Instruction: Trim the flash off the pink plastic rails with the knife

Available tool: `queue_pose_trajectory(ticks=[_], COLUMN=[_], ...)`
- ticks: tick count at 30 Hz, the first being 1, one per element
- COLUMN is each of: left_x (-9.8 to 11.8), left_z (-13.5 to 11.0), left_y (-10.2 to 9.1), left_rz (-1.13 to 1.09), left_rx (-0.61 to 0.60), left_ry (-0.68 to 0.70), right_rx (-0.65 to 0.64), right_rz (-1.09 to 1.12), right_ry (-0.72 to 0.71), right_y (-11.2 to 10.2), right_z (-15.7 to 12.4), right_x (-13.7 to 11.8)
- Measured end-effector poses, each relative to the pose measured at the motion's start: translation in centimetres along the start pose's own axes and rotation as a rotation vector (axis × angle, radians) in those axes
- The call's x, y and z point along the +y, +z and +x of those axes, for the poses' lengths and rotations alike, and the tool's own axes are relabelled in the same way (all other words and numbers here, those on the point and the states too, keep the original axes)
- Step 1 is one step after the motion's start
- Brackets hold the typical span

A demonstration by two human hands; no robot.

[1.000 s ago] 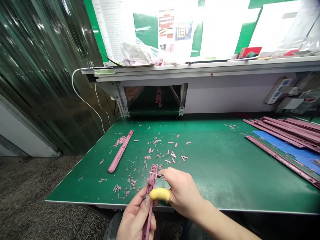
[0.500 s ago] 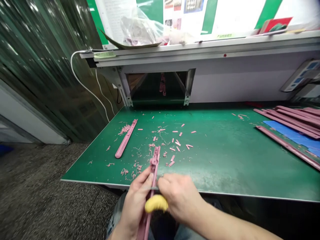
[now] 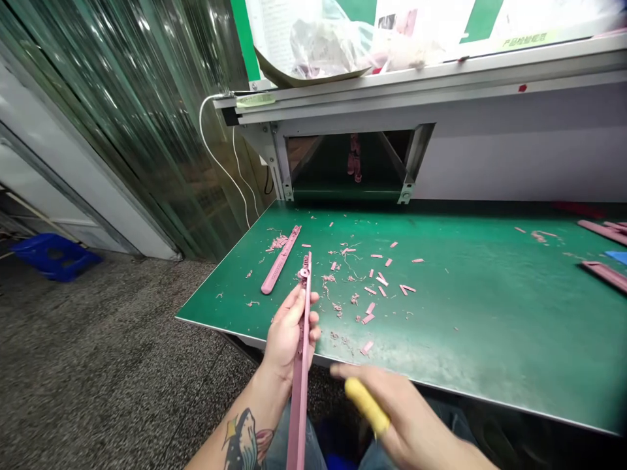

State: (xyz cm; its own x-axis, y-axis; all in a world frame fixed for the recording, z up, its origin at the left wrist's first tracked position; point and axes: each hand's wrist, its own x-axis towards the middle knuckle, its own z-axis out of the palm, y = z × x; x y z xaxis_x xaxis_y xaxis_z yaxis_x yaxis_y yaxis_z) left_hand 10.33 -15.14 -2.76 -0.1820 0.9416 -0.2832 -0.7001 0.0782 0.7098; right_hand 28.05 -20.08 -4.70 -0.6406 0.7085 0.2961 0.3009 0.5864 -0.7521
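Note:
My left hand (image 3: 289,329) is closed around a long pink plastic strip (image 3: 300,385) that runs from below the table edge up over the green mat (image 3: 465,313). My right hand (image 3: 392,418) is low, off the strip and blurred by motion, with a yellow finger cot (image 3: 366,406) on one finger; what its other fingers hold I cannot make out. A second pink strip (image 3: 281,259) lies on the mat to the upper left of my left hand. Pink shavings and small offcuts (image 3: 372,287) are scattered between them.
More pink strips (image 3: 605,273) lie at the far right on the mat. At the back, a chute opening (image 3: 353,163) sits under a shelf (image 3: 441,72) with a plastic bag (image 3: 328,42). A white cable (image 3: 220,163) hangs at left; a blue stool (image 3: 53,256) stands on the floor.
The view swung left. My right hand came off the strip and dropped down to the right. My left hand keeps the strip, now held more upright over the table edge.

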Motion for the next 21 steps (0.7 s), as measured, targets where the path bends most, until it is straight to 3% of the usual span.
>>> queue_pose_trajectory(ticks=[3, 9, 21], left_x=[-0.8, -2.2, -2.9], left_z=[-1.4, -4.3, -5.8], left_y=[-0.2, 0.0, -0.7], left_rz=[0.028, 0.094, 0.001], left_rx=[-0.018, -0.115, -0.286], left_ry=[-0.047, -0.147, -0.131], right_rx=[0.181, 0.393, 0.439], right_rz=[0.039, -0.035, -0.03], right_ry=[0.122, 0.145, 0.131], right_y=[-1.9, -2.7, -2.0], right_z=[2.4, 5.6, 5.2], right_x=[0.3, -0.4, -2.0])
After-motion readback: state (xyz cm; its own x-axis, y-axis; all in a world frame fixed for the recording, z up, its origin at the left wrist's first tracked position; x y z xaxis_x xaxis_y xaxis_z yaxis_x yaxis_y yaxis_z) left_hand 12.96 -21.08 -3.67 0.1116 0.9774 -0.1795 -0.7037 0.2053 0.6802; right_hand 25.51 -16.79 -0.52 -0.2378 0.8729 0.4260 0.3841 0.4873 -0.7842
